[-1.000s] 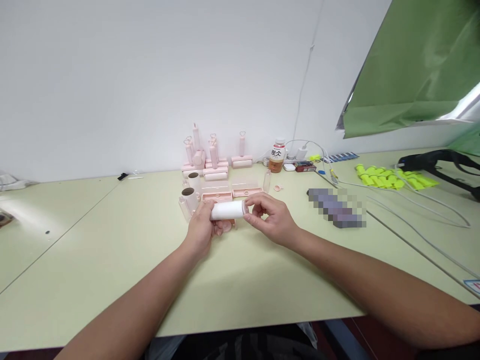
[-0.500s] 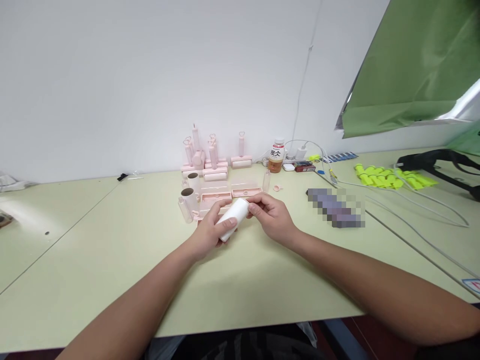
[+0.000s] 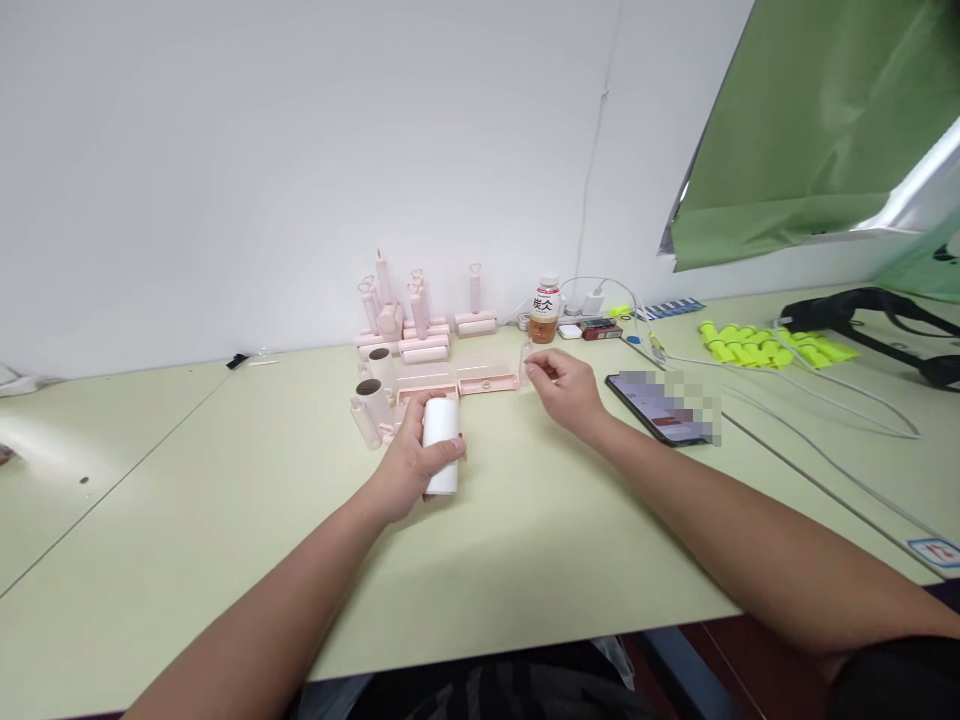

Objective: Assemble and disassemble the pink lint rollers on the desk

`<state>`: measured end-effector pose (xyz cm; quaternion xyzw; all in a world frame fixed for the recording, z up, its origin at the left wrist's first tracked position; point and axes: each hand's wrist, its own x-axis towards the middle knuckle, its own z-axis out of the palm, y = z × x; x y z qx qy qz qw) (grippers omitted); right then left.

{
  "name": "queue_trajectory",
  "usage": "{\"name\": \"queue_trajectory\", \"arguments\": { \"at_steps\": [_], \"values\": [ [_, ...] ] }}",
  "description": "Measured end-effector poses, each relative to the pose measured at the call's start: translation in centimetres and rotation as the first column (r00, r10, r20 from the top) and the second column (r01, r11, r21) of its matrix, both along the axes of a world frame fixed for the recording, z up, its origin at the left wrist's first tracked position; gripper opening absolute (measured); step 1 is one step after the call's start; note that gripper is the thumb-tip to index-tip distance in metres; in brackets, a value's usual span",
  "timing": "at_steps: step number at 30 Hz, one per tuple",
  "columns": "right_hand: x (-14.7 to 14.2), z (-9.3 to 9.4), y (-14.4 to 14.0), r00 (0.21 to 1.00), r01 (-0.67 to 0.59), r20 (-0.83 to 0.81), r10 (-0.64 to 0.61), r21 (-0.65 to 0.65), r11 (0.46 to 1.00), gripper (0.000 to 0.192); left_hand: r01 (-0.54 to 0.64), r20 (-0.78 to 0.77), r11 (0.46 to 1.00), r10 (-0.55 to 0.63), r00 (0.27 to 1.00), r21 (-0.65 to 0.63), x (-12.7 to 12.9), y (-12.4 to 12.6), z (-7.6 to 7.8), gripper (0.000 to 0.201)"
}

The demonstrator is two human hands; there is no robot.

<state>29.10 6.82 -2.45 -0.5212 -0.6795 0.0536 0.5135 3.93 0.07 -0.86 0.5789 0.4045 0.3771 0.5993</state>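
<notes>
The left hand (image 3: 411, 462) has its fingers clamped round the white roll (image 3: 440, 446), upright on the tabletop (image 3: 225, 520) just at 6 o'clock of the pink trays (image 3: 487, 383); a steady vertical hold seems best. At 2 o'clock of the roll, the right hand (image 3: 568, 385) pinches its fingers together on a small clear piece (image 3: 526, 361). Open room lies toward 6 o'clock; the phone (image 3: 660, 405) crowds the right.

Bright even light, soft shadows, wide-angle edge distortion, pixelated patch.
</notes>
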Motion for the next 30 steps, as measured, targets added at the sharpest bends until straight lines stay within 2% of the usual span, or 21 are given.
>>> {"name": "queue_trajectory", "arguments": {
  "at_steps": [2,3,9,11,13,17,22,25,30],
  "values": [
    [1.4,-0.3,1.4,0.984,0.087,0.165,-0.071,-0.094,0.992,0.023,-0.031,0.012,0.999,0.031,0.999,-0.018,0.2,-0.1,0.3,0.067],
    [1.9,-0.6,1.9,0.975,0.091,0.214,-0.062,-0.127,0.988,0.026,-0.048,0.016,0.999,0.048,0.999,-0.025,0.3,-0.1,0.5,0.067],
    [2.1,-2.3,2.7,0.904,-0.02,0.404,0.14,-0.287,0.958,0.052,-0.088,0.039,0.995,0.09,0.995,-0.047,0.8,-0.3,0.9,0.074],
    [1.7,-2.6,2.8,0.883,-0.019,0.441,0.159,-0.306,0.952,0.052,-0.088,0.058,0.994,0.092,0.994,-0.07,0.7,-0.1,0.8,0.075],
    [1.5,-2.6,2.8,0.873,0.005,0.464,0.149,-0.314,0.949,0.04,-0.081,0.085,0.992,0.089,0.992,-0.093,0.7,0.1,0.6,0.075],
    [1.5,-2.0,2.7,0.877,0.087,0.475,0.074,-0.309,0.947,0.016,-0.062,0.126,0.992,0.076,0.989,-0.109,0.6,0.4,0.4,0.071],
    [1.8,-1.0,2.0,0.908,0.129,0.418,-0.003,-0.274,0.953,0.017,-0.065,0.127,0.99,0.081,0.989,-0.125,0.7,0.3,0.5,0.067],
    [1.6,-0.5,1.6,0.932,0.096,0.362,0.001,-0.248,0.964,0.018,-0.063,0.136,0.989,0.081,0.987,-0.136,0.7,0.2,0.6,0.069],
    [0.6,0.2,0.5,0.954,-0.016,0.289,0.076,-0.205,0.979,0.011,-0.071,0.164,0.987,0.095,0.982,-0.146,0.8,0.1,0.7,0.064]
  ]
}}
